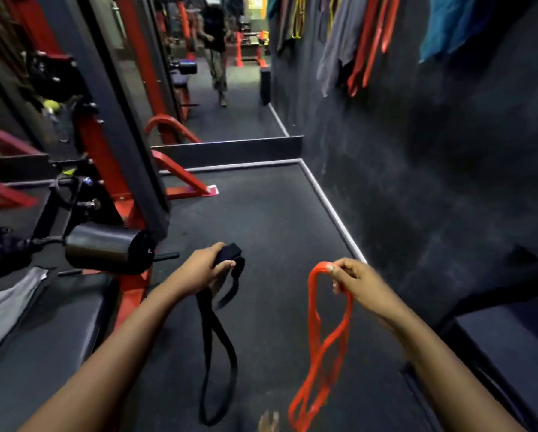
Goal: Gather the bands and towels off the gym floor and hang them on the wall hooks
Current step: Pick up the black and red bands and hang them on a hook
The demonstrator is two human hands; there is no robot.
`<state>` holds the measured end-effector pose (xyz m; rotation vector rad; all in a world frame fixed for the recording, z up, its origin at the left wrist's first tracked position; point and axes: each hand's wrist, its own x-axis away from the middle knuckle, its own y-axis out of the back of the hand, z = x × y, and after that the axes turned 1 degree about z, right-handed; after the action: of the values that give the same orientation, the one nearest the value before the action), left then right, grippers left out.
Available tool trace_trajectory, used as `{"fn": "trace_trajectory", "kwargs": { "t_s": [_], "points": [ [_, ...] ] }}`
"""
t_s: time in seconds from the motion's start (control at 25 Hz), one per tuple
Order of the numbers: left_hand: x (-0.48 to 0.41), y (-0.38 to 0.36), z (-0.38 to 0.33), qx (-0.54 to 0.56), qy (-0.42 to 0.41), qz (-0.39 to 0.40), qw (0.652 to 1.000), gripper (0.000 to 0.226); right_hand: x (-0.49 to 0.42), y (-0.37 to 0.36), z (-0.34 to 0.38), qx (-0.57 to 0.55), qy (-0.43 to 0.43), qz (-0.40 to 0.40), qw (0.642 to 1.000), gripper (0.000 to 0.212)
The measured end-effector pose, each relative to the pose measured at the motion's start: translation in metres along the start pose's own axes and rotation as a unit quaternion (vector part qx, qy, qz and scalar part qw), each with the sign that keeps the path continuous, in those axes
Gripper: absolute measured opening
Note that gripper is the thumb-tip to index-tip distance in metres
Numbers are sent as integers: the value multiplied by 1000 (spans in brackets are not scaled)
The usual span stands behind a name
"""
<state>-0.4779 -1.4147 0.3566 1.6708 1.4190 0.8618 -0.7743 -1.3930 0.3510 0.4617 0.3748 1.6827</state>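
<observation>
My left hand point(203, 269) grips a black resistance band point(218, 347) near its top, and the loop hangs down toward the floor. My right hand point(353, 283) pinches the upper end of a red resistance band point(319, 350), which dangles in a twisted loop. High on the dark wall to the right hang red bands point(372, 42), a grey towel point(339, 42), a blue towel point(448, 23) and yellow bands point(299, 17). The hooks themselves are out of sight above the frame.
A red and black gym machine point(118, 169) with a padded roller point(108, 247) stands close on my left. A white cloth point(5, 307) lies on a bench at far left. A mirror ahead reflects a person point(214, 45). A black bench corner point(508, 332) sits at right.
</observation>
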Motion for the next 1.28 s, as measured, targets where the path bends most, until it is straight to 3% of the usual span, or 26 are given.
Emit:
{"fn": "trace_trajectory", "kwargs": {
  "t_s": [0.16, 0.28, 0.4, 0.52, 0.72, 0.84, 1.08, 1.28],
  "points": [
    [-120, 33, 39, -66, -25, 21, 997, 24, -154, -1, 18, 27, 25, 36, 999, 27],
    [-206, 48, 60, -68, -20, 54, 996, 33, -252, 3, 35, 42, 15, 58, 997, 25],
    [-301, 56, 69, -45, -39, 66, 996, 56, -344, 28, 46, 130, 22, 54, 990, 20],
    [-403, 68, 72, -39, -94, 48, 994, 42, -422, 65, 53, 199, 23, 12, 980, 18],
    [-606, 110, 74, -89, -202, 74, 973, 39, -590, 96, 69, 254, 93, -30, 962, 17],
    [-717, 150, 73, -81, -255, 67, 961, 53, -697, 112, 89, 312, 113, -23, 943, 28],
    [-912, 214, 77, -7, -286, 2, 958, 35, -878, 140, 160, 244, 158, -86, 953, 32],
    [-1072, 256, 80, 26, -375, -26, 926, 30, -1020, 156, 222, 193, 191, -157, 949, 33]
  ]
}}
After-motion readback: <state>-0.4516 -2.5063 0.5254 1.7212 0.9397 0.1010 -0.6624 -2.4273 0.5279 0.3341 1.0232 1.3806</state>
